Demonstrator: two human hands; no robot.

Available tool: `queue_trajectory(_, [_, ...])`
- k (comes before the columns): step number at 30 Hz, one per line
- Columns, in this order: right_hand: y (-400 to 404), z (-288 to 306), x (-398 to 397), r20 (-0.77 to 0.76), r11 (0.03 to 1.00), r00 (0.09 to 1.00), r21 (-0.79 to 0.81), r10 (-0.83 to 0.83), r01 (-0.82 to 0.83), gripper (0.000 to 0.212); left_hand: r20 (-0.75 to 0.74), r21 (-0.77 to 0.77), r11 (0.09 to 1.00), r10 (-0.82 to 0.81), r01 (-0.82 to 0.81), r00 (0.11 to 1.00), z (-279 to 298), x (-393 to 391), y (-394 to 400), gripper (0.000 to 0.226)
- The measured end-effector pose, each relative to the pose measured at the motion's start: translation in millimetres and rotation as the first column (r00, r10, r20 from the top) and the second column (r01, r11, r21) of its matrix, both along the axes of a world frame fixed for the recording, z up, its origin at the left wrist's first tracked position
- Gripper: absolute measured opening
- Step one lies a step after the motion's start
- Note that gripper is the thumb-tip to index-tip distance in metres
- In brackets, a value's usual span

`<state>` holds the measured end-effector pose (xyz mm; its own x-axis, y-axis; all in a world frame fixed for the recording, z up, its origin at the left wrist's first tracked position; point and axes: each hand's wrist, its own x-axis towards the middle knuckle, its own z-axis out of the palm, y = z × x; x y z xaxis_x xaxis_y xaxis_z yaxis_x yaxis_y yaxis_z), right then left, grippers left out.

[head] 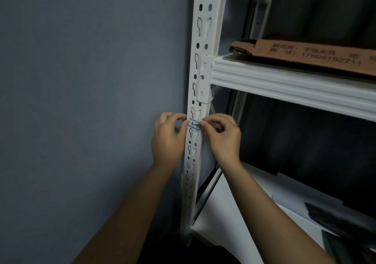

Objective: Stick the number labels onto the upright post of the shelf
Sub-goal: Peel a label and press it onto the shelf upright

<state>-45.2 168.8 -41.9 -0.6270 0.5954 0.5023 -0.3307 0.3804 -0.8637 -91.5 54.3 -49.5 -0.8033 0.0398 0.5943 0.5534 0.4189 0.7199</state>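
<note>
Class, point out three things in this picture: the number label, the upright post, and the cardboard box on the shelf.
number label (195,124), head view, on its handwritten digits.
upright post (204,39), head view, on its slotted front face.
cardboard box (317,57), head view, on its printed side.

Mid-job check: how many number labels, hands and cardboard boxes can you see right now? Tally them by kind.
Number labels: 1, the "1-4" label on the upright post
Hands: 2, left hand and right hand, both at the label
Cardboard boxes: 1, cardboard box on the shelf
Total: 4
</note>
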Motion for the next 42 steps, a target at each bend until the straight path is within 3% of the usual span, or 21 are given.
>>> queue_trajectory(6, [1,-4,-10,-0.064,0.982,0.986,-0.101,0.153,-0.159,0.020,-0.119,0.016,1.000,-0.018,0.021,0.993,-9,-14,13,0.011])
queue_trajectory(15, [1,-11,-16,-0.109,0.977,0.984,-0.143,0.142,-0.157,0.026,-0.251,0.023,1.000,-0.004,0.010,0.968,-24,-21,14,0.012])
queue_trajectory(20, [-5,-7,-12,-0.116,0.981,0.986,-0.138,0.122,-0.138,0.028,-0.228,0.007,0.996,-0.089,0.092,0.970,-23,-25,10,0.019])
queue_trajectory(29, [-8,-5,-10,-0.126,0.978,0.983,-0.145,0.133,-0.151,0.019,-0.122,0.008,0.992,-0.126,0.127,0.985,-19,-24,7,0.009])
queue_trajectory(32, [-6,-5,-12,-0.126,0.976,0.982,-0.148,0.141,-0.159,0.025,-0.152,0.089,0.992,-0.070,0.084,0.986,-18,-23,8,0.007])
queue_trajectory(42, [-9,-11,-14,-0.136,0.977,0.983,-0.159,0.123,-0.144,0.031,-0.234,-0.015,0.999,-0.048,0.046,0.971,-25,-22,11,0.011])
